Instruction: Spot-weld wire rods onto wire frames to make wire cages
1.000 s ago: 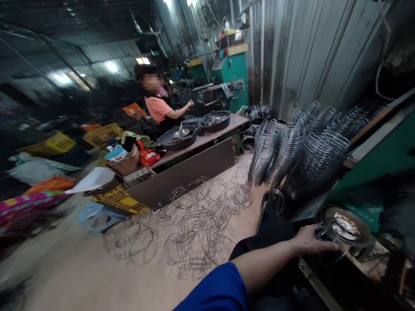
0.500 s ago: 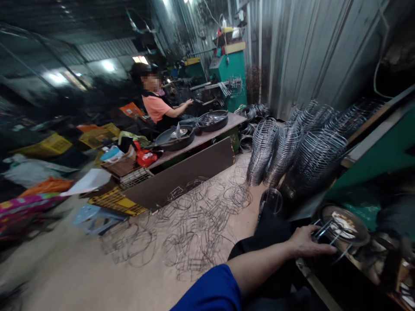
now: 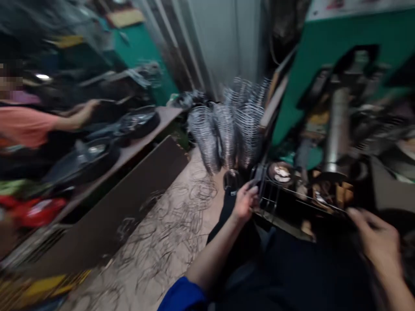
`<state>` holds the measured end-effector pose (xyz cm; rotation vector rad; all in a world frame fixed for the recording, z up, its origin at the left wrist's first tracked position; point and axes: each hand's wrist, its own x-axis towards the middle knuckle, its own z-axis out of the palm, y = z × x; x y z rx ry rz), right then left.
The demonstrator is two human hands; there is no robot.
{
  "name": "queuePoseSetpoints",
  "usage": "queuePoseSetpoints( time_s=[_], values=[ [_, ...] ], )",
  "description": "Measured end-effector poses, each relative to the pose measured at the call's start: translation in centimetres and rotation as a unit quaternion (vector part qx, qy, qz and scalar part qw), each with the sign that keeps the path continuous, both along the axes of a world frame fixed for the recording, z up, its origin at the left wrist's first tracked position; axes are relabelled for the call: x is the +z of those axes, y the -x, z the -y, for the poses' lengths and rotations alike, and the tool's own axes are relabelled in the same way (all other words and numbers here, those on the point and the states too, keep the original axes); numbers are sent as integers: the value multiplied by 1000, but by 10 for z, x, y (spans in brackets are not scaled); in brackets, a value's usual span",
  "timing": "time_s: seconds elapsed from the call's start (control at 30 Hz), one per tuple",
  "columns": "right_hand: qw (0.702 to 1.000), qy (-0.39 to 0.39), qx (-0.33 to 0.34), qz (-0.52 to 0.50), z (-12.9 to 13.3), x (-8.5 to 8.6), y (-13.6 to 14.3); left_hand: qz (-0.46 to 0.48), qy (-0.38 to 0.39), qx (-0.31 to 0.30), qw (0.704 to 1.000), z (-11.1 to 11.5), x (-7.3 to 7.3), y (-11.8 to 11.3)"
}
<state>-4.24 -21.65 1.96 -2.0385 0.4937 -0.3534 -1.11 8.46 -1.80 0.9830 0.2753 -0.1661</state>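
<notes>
My left hand [image 3: 245, 202] grips a wire frame [image 3: 269, 195] at its near left side, beside the front of the green machine. On the right, my right hand [image 3: 378, 235] has its thumb and fingers closed at the end of a long thin piece that reaches toward the frame; blur hides exactly what it pinches. Just beyond the wire frame lies a round dish [image 3: 281, 173] with something whitish in it. A metal cylinder [image 3: 337, 129] stands behind the worktop, between the two hands.
Stacks of wire rings [image 3: 227, 134] stand ahead. Loose wire frames [image 3: 175, 224] cover the floor at the left, next to a brown board [image 3: 113, 216]. Across a bench with black trays [image 3: 139, 123], a person in a salmon shirt [image 3: 27, 125] works. A green machine [image 3: 311, 56] rises at right.
The view has swung right, so the person and bench sit further left. My right hand has come into view. My left hand still holds wire, now nearer the middle of the picture.
</notes>
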Motion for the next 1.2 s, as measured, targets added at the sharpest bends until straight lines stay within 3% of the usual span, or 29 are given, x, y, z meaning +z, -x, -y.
queuePoseSetpoints(
  time_s=[0.13,0.27,0.47,0.67,0.83,0.97,1.1,1.2],
  values=[
    [992,-70,70,81,2,-7,-6,37,24,-12,999,6,19,-3],
    [982,-145,88,82,-8,-8,-16,35,9,-13,999,17,32,1],
    [964,-220,88,117,4,-16,-7,29,-23,-6,999,28,32,5],
    [954,-172,245,4,-3,-27,-1,25,-57,-10,998,36,28,8],
    [961,-192,198,0,5,-36,12,13,-67,-4,998,32,32,12],
    [964,-153,215,-19,13,-41,21,2,-71,11,997,29,31,12],
    [981,-136,129,52,12,-37,16,21,-87,11,996,34,28,14],
    [985,-100,112,89,10,-30,6,28,-89,-1,996,41,26,17]
  ],
)
